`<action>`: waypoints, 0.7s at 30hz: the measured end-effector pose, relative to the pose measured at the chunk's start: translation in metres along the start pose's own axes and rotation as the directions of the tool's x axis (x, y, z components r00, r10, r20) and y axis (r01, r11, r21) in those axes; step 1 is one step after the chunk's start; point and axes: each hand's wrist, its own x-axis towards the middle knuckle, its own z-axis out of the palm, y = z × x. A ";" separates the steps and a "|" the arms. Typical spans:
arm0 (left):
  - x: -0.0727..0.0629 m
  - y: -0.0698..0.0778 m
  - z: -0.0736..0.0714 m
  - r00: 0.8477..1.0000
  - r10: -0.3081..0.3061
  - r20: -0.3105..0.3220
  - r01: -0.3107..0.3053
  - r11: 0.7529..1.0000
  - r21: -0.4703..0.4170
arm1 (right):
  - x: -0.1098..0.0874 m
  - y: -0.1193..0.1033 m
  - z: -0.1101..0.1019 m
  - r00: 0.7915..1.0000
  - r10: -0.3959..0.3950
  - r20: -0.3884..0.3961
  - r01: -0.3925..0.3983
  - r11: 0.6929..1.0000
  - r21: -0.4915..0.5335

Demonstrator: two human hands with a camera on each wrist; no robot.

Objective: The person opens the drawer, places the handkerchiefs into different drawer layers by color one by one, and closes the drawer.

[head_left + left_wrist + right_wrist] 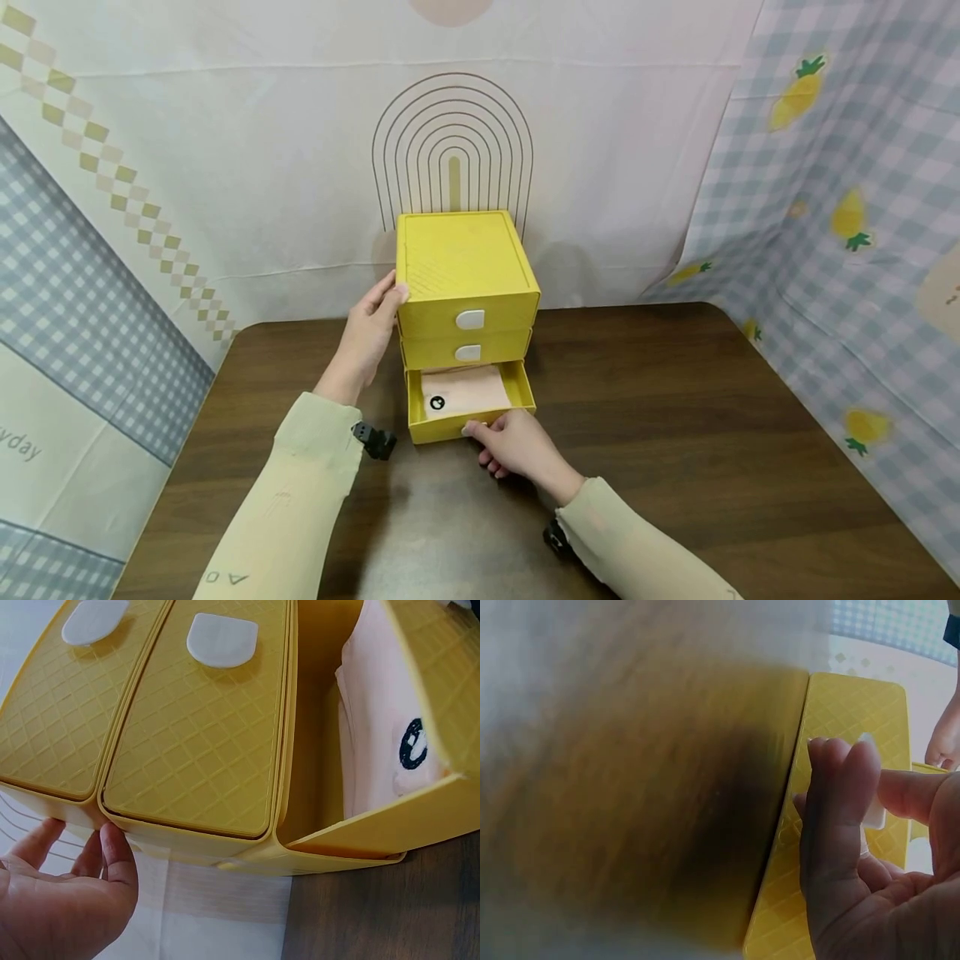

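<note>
A yellow three-drawer box (pixel 467 254) stands against the back wall. Its bottom drawer (pixel 435 431) is pulled out, and a folded pale pink cloth (pixel 468 387) with a round black mark lies inside. My left hand (pixel 369 327) rests against the box's left side, near the top front corner; the left wrist view shows its fingertips (pixel 116 840) touching that side wall. At the drawer's front, my right hand (pixel 521 448) pinches the white handle (pixel 875 816) between thumb and fingers, which cover most of it.
The two upper drawers are closed, with white tabs (pixel 470 319) on their fronts. A dark wooden table (pixel 660 433) carries the box. Behind it hangs a printed cloth (pixel 300 167), and a checked cloth with lemons (pixel 847 275) hangs on the right.
</note>
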 end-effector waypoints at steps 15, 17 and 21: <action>0.002 -0.001 0.000 1.000 0.012 -0.023 -0.012 1.000 0.009 | 0.037 -0.011 0.002 0.998 0.018 -0.053 -0.016 0.999 0.049; 0.001 -0.001 0.000 1.000 0.015 -0.027 -0.015 1.000 0.005 | 0.042 -0.013 0.002 0.998 0.022 -0.055 -0.018 0.998 0.065; 0.001 0.000 0.002 0.999 0.016 -0.031 -0.016 1.000 0.007 | 0.053 -0.016 -0.001 0.997 0.042 -0.064 -0.035 0.993 0.110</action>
